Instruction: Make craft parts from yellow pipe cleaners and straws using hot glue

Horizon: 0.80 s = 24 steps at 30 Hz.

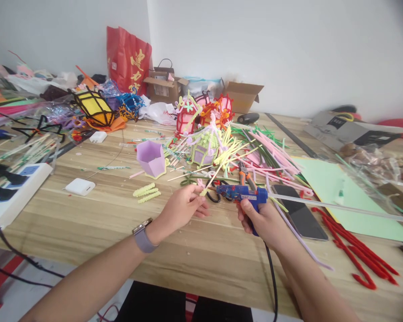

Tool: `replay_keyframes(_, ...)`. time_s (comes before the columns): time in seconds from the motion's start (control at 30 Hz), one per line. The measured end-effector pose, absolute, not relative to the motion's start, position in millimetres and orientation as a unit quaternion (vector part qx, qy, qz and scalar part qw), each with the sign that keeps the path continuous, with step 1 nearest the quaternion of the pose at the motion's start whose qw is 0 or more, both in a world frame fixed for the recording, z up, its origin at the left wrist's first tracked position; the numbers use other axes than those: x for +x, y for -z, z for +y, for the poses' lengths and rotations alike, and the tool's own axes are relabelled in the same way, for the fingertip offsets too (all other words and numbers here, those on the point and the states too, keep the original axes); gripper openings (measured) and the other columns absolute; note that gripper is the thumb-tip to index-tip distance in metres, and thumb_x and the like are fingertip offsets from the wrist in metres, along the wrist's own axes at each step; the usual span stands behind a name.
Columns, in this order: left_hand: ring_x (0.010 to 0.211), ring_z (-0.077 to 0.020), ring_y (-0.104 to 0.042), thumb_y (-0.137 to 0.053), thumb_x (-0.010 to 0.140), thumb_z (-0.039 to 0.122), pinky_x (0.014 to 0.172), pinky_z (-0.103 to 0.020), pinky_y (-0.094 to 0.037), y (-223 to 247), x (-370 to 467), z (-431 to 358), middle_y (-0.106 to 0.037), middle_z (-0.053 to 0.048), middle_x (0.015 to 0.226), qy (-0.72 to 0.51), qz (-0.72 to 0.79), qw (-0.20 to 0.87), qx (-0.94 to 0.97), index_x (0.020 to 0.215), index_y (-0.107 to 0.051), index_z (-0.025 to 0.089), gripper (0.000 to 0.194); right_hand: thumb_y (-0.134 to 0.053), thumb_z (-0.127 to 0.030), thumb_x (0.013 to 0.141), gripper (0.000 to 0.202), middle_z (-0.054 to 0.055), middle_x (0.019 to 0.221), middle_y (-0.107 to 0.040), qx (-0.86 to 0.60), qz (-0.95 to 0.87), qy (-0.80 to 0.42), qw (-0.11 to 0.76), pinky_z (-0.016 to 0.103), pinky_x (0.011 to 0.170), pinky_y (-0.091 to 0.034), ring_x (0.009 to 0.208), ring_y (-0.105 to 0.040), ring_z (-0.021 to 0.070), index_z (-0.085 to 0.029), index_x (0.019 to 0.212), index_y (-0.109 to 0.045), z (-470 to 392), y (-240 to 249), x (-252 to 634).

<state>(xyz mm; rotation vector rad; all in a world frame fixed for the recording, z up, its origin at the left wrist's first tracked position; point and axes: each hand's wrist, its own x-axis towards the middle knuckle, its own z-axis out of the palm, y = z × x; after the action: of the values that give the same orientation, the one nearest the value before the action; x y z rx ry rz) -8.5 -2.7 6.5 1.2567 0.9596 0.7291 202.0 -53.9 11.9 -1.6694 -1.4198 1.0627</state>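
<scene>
My right hand [255, 219] is wrapped round the handle of a blue glue gun [243, 194], whose tip points left with a clear glue stick out of its back. Close to that tip, my left hand [184, 203] pinches a small pale yellow fuzzy piece [204, 192]. Short pale yellow fuzzy strips [147, 192] lie on the table left of my left hand. Behind them stands a purple hexagonal cup [151, 158]. A lantern-like piece with yellow-green and lilac trim [203, 150] stands beyond the hands.
Pliers [246, 175] and black-handled scissors lie behind the glue gun. Pipe cleaners [272, 154] are heaped to the right, near a phone [300, 212] and red stems [352, 248]. A power strip [23, 192] sits at the left; the gun's cord [271, 277] hangs over the front edge.
</scene>
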Motion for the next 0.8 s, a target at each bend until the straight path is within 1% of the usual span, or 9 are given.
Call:
replay_keyframes(0.1, 0.066, -0.0152, -0.071, -0.057, 0.09, 0.022, 0.058, -0.024, -0.057, -7.2, -8.3, -2.9, -0.067, -0.005, 0.078, -0.32, 0.422, 0.647, 0.549, 0.108, -0.053, 0.013, 0.021, -0.043, -0.081, 0.072, 0.06, -0.001, 0.042, -0.05, -0.644, -0.548, -0.406, 0.348, 0.025, 0.04, -0.035, 0.036, -0.048, 0.012, -0.022, 0.062, -0.048, -54.1, -11.9, 201.8)
replay_keyframes(0.27, 0.065, -0.0139, -0.071, -0.052, 0.092, 0.018, 0.058, -0.023, -0.057, -7.4, -8.1, -3.1, -0.067, -0.003, 0.077, -0.314, 0.427, 0.643, 0.552, 0.109, -0.053, 0.013, 0.017, -0.044, -0.079, 0.073, 0.059, -0.001, 0.04, -0.05, -0.647, -0.546, -0.398, 0.352, 0.025, 0.039, -0.035, 0.034, -0.047, 0.012, -0.022, 0.06, -0.048, -54.6, -12.7, 200.5)
replay_keyframes(0.5, 0.065, -0.0153, -0.071, -0.058, 0.089, 0.022, 0.057, -0.024, -0.057, -8.3, -7.3, -2.8, -0.067, -0.004, 0.075, -0.32, 0.428, 0.646, 0.545, 0.108, -0.053, 0.014, 0.021, -0.043, -0.08, 0.072, 0.061, -0.001, 0.038, -0.05, -0.659, -0.544, -0.385, 0.349, 0.024, 0.038, -0.035, 0.034, -0.047, 0.0116, -0.022, 0.056, -0.047, -54.9, -14.7, 199.8)
replay_keyframes(0.67, 0.063, -0.0157, -0.071, -0.064, 0.085, 0.028, 0.056, -0.024, -0.057, -6.0, -7.5, -3.1, -0.068, -0.004, 0.075, -0.331, 0.416, 0.654, 0.538, 0.105, -0.054, 0.014, 0.026, -0.044, -0.077, 0.074, 0.058, -0.001, 0.038, -0.05, -0.663, -0.546, -0.377, 0.347, 0.024, 0.038, -0.035, 0.033, -0.046, 0.0114, -0.023, 0.055, -0.047, -55.2, -14.7, 199.8)
replay_keyframes(0.8, 0.065, -0.0157, -0.071, -0.062, 0.087, 0.027, 0.057, -0.024, -0.057, -4.9, -7.8, -3.2, -0.068, -0.004, 0.076, -0.326, 0.419, 0.649, 0.545, 0.108, -0.054, 0.014, 0.026, -0.046, -0.079, 0.071, 0.058, -0.001, 0.038, -0.048, -0.664, -0.541, -0.375, 0.355, 0.024, 0.038, -0.035, 0.033, -0.046, 0.0115, -0.023, 0.054, -0.046, -55.1, -16.9, 197.7)
